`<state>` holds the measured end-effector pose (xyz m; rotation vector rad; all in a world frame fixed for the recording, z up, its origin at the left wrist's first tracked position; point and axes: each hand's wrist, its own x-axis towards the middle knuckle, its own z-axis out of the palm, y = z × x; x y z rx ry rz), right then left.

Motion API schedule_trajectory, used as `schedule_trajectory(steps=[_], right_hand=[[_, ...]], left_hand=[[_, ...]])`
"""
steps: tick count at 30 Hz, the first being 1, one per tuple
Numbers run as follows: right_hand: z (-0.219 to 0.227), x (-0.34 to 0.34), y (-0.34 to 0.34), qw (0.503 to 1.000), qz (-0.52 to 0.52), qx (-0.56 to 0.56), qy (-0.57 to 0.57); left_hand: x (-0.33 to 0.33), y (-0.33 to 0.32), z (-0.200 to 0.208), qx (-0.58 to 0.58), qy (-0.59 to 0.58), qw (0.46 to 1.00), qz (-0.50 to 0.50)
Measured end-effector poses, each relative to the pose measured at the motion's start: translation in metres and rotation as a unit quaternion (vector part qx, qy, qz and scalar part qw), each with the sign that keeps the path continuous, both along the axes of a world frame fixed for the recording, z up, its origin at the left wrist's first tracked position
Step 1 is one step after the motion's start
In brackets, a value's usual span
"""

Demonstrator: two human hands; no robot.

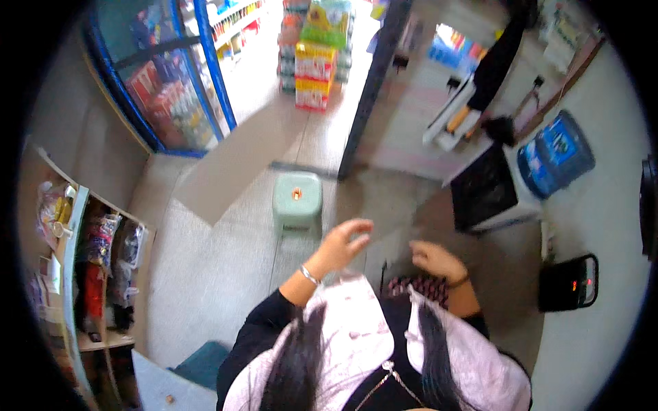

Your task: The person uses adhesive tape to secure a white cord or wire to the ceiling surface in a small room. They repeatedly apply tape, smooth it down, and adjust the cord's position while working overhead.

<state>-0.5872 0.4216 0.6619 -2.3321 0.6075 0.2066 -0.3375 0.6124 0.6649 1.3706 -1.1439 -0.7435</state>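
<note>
Left hand empty, thumb parted from loosely bent fingers — green stool beyond it, leftward. Right hand curled, cannot tell whether pinching — dark patterned cloth just bodyward of it.

The right hand is blurred, its palm out of sight, and the patterned fabric beside its wrist is partly hidden. The sticker on the green stool is too small to read. The picture's edges cut off the stacked boxes, the table and a black object.
</note>
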Motion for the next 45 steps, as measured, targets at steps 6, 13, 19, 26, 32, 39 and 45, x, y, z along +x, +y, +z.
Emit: schedule_trajectory(steps=[6, 13, 19, 26, 32, 39, 45], right_hand=[[-0.025, 0.066, -0.069, 0.999, -0.043, -0.006, -0.021], [-0.059, 0.039, -0.189, 0.986, -0.160, 0.040, -0.017], [-0.106, 0.021, -0.276, 0.941, -0.319, 0.091, -0.067], [-0.239, 0.030, -0.309, 0.887, -0.450, 0.081, -0.069], [-0.382, -0.008, -0.265, 0.831, -0.514, -0.214, 0.020], [-0.403, 0.013, -0.243, 0.764, -0.516, -0.371, 0.111], [-0.401, -0.015, -0.201, 0.682, -0.560, -0.417, 0.217]], left_hand=[[0.055, -0.021, -0.035, 0.075, -0.005, 0.996, 0.038], [0.094, -0.149, -0.050, 0.148, -0.006, 0.989, 0.018], [0.080, -0.309, -0.042, 0.203, -0.205, 0.949, -0.125], [0.099, -0.452, -0.122, 0.289, -0.454, 0.798, -0.270], [0.186, -0.586, -0.354, 0.198, -0.730, 0.489, -0.434], [0.282, -0.776, -0.561, -0.012, -0.836, 0.375, -0.399], [0.245, -0.845, -0.606, -0.168, -0.829, 0.388, -0.367]])
